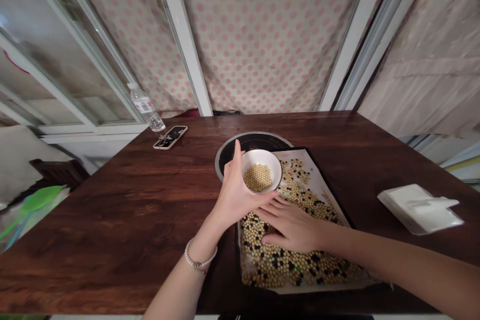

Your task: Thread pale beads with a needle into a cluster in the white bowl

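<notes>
My left hand wraps round the near side of a small white bowl that holds yellow beans. The bowl sits at the far left corner of a black tray lined with white paper and covered with mixed yellow, black and coloured beans. My right hand lies palm down on the beans just in front of the bowl, fingers stretched toward the left hand. A pearl bracelet circles my left wrist.
A round black inset with a metal rim sits in the dark wooden table behind the bowl. A phone and a plastic water bottle are at the far left. A white folded packet lies at the right.
</notes>
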Action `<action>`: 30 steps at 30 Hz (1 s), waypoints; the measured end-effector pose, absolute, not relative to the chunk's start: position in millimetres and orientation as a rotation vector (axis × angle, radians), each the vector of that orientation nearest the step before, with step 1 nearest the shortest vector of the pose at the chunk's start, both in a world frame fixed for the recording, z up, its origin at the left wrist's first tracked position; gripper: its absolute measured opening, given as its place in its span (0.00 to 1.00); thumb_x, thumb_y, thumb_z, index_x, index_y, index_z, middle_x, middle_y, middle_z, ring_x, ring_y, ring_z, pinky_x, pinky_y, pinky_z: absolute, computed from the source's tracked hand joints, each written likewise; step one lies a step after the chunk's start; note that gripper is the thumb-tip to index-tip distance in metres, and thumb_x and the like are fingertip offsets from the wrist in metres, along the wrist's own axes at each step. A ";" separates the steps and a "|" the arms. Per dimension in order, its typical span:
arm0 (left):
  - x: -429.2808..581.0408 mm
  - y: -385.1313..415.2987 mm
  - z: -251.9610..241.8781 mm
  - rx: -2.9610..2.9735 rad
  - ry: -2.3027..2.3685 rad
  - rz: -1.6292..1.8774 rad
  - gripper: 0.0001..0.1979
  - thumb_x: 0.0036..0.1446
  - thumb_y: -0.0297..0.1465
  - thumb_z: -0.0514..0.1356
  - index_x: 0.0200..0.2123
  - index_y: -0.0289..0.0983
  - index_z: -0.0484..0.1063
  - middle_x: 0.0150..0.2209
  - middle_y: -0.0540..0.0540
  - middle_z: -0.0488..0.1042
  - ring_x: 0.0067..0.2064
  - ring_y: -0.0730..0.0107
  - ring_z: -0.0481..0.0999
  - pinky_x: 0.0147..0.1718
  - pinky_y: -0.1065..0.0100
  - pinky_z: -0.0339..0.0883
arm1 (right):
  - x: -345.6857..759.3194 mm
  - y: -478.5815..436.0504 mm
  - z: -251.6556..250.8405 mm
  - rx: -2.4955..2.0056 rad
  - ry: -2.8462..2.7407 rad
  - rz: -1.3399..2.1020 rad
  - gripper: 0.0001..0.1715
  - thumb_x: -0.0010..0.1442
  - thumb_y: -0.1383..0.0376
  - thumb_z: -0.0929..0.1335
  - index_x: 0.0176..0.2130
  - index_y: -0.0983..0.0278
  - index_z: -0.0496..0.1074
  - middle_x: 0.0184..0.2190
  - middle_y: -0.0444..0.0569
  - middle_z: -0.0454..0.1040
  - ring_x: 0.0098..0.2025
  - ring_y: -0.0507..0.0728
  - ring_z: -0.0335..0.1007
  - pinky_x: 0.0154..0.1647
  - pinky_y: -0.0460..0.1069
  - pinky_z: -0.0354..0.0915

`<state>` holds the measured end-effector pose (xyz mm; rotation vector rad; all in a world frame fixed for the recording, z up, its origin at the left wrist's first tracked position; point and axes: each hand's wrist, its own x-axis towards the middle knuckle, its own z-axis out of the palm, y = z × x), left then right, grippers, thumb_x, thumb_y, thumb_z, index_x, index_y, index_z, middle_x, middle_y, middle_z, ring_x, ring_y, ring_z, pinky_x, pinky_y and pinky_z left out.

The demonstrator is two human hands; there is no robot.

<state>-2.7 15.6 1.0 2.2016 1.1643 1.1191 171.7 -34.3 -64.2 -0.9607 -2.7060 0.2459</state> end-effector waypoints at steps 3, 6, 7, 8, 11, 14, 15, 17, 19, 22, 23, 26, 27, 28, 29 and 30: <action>-3.4 16.0 0.0 2.210 1.169 1.117 0.64 0.35 0.45 0.69 0.64 0.40 0.26 0.57 0.33 0.56 0.58 0.42 0.56 0.55 0.42 0.50 | 174.4 -35.0 -65.3 -0.926 -2.721 0.269 0.39 0.62 0.50 0.57 0.64 0.66 0.44 0.65 0.53 0.46 0.66 0.62 0.37 0.65 0.61 0.39; -3.5 16.0 -0.2 2.221 1.178 1.098 0.64 0.35 0.45 0.69 0.64 0.39 0.26 0.57 0.33 0.55 0.58 0.41 0.55 0.54 0.42 0.50 | 176.0 -33.7 -64.0 -1.051 -2.708 0.327 0.38 0.63 0.49 0.56 0.63 0.68 0.48 0.64 0.56 0.50 0.65 0.62 0.41 0.65 0.60 0.39; -3.4 15.8 -0.1 2.228 1.175 1.094 0.64 0.35 0.44 0.69 0.64 0.39 0.26 0.57 0.33 0.55 0.58 0.42 0.55 0.54 0.42 0.50 | 175.1 -33.9 -62.5 -1.073 -2.706 0.347 0.39 0.63 0.49 0.56 0.63 0.69 0.48 0.64 0.57 0.49 0.65 0.62 0.41 0.65 0.60 0.39; -3.2 15.5 0.1 2.234 1.171 1.091 0.64 0.35 0.44 0.69 0.64 0.39 0.26 0.57 0.33 0.55 0.58 0.42 0.55 0.54 0.42 0.50 | 173.1 -34.7 -60.5 -1.066 -2.710 0.365 0.39 0.62 0.48 0.55 0.64 0.69 0.47 0.64 0.56 0.48 0.66 0.62 0.39 0.65 0.60 0.38; -2.0 14.8 0.8 2.240 1.174 1.087 0.64 0.35 0.45 0.69 0.64 0.38 0.26 0.57 0.33 0.56 0.58 0.42 0.56 0.55 0.43 0.51 | 162.8 -40.4 -54.7 -0.906 -2.756 0.427 0.41 0.62 0.48 0.54 0.65 0.67 0.40 0.66 0.52 0.40 0.67 0.59 0.30 0.66 0.59 0.31; -1.1 15.0 1.9 2.225 1.186 1.101 0.65 0.35 0.44 0.69 0.64 0.36 0.25 0.56 0.34 0.58 0.58 0.43 0.57 0.56 0.45 0.50 | 154.2 -46.6 -53.1 -0.797 -2.795 0.501 0.40 0.63 0.48 0.53 0.65 0.67 0.38 0.66 0.51 0.40 0.67 0.56 0.28 0.66 0.58 0.26; -1.1 15.3 2.2 2.220 1.187 1.108 0.65 0.35 0.44 0.69 0.64 0.36 0.25 0.56 0.34 0.58 0.57 0.43 0.57 0.56 0.45 0.50 | 153.4 -47.9 -53.5 -0.795 -2.794 0.510 0.40 0.63 0.48 0.53 0.65 0.67 0.38 0.66 0.52 0.41 0.67 0.56 0.28 0.66 0.58 0.26; -1.4 16.0 3.0 2.213 1.189 1.116 0.65 0.35 0.44 0.69 0.64 0.37 0.25 0.56 0.35 0.59 0.57 0.43 0.58 0.55 0.44 0.50 | 154.7 -49.2 -54.9 -0.813 -2.777 0.494 0.40 0.63 0.49 0.54 0.65 0.67 0.39 0.65 0.53 0.42 0.67 0.57 0.30 0.66 0.58 0.28; -1.9 16.4 3.6 2.206 1.193 1.115 0.65 0.34 0.44 0.69 0.64 0.38 0.25 0.56 0.34 0.58 0.57 0.42 0.58 0.55 0.43 0.50 | 158.2 -49.0 -55.9 -0.823 -2.764 0.457 0.40 0.63 0.49 0.55 0.65 0.67 0.40 0.65 0.53 0.43 0.67 0.58 0.32 0.66 0.58 0.31; -1.7 15.7 4.3 2.200 1.195 1.111 0.65 0.35 0.44 0.69 0.64 0.38 0.26 0.57 0.34 0.57 0.58 0.43 0.57 0.55 0.43 0.50 | 162.2 -45.9 -55.5 -0.829 -2.758 0.402 0.40 0.63 0.49 0.55 0.65 0.66 0.40 0.65 0.53 0.43 0.67 0.58 0.34 0.66 0.59 0.34; -1.5 15.3 4.4 2.202 1.192 1.109 0.64 0.35 0.44 0.69 0.64 0.38 0.26 0.57 0.34 0.57 0.58 0.43 0.57 0.55 0.44 0.50 | 162.8 -43.9 -55.2 -0.863 -2.740 0.382 0.39 0.63 0.49 0.55 0.65 0.66 0.41 0.65 0.52 0.44 0.67 0.59 0.35 0.65 0.59 0.35; -1.1 14.4 4.6 2.209 1.181 1.115 0.64 0.35 0.43 0.69 0.64 0.39 0.27 0.57 0.34 0.57 0.57 0.42 0.57 0.54 0.43 0.50 | 164.2 -34.8 -56.5 -1.070 -2.627 0.300 0.33 0.64 0.50 0.55 0.62 0.65 0.53 0.61 0.54 0.56 0.64 0.61 0.46 0.64 0.61 0.41; -1.2 14.3 4.6 2.210 1.178 1.119 0.64 0.34 0.43 0.69 0.64 0.39 0.27 0.57 0.34 0.57 0.57 0.41 0.57 0.54 0.43 0.51 | 165.3 -31.4 -58.0 -1.125 -2.599 0.271 0.30 0.64 0.52 0.55 0.59 0.64 0.58 0.58 0.54 0.62 0.62 0.61 0.51 0.63 0.61 0.43; -1.6 14.4 4.6 2.211 1.178 1.122 0.64 0.34 0.42 0.69 0.64 0.39 0.27 0.57 0.34 0.57 0.57 0.41 0.57 0.54 0.42 0.51 | 166.8 -28.5 -60.0 -1.151 -2.592 0.247 0.28 0.64 0.53 0.55 0.56 0.64 0.61 0.56 0.54 0.65 0.60 0.61 0.54 0.63 0.62 0.43; -2.1 14.7 4.6 2.213 1.181 1.123 0.64 0.34 0.41 0.70 0.64 0.40 0.27 0.57 0.34 0.57 0.57 0.41 0.57 0.53 0.42 0.51 | 168.7 -26.1 -62.4 -1.161 -2.591 0.224 0.27 0.64 0.53 0.55 0.55 0.63 0.62 0.55 0.53 0.65 0.60 0.62 0.55 0.63 0.62 0.43; -2.8 14.9 4.7 2.215 1.188 1.121 0.64 0.34 0.40 0.70 0.64 0.39 0.27 0.57 0.34 0.58 0.56 0.41 0.58 0.53 0.42 0.52 | 170.8 -24.3 -64.8 -1.162 -2.594 0.208 0.27 0.64 0.53 0.55 0.55 0.64 0.62 0.56 0.53 0.65 0.60 0.62 0.54 0.63 0.63 0.43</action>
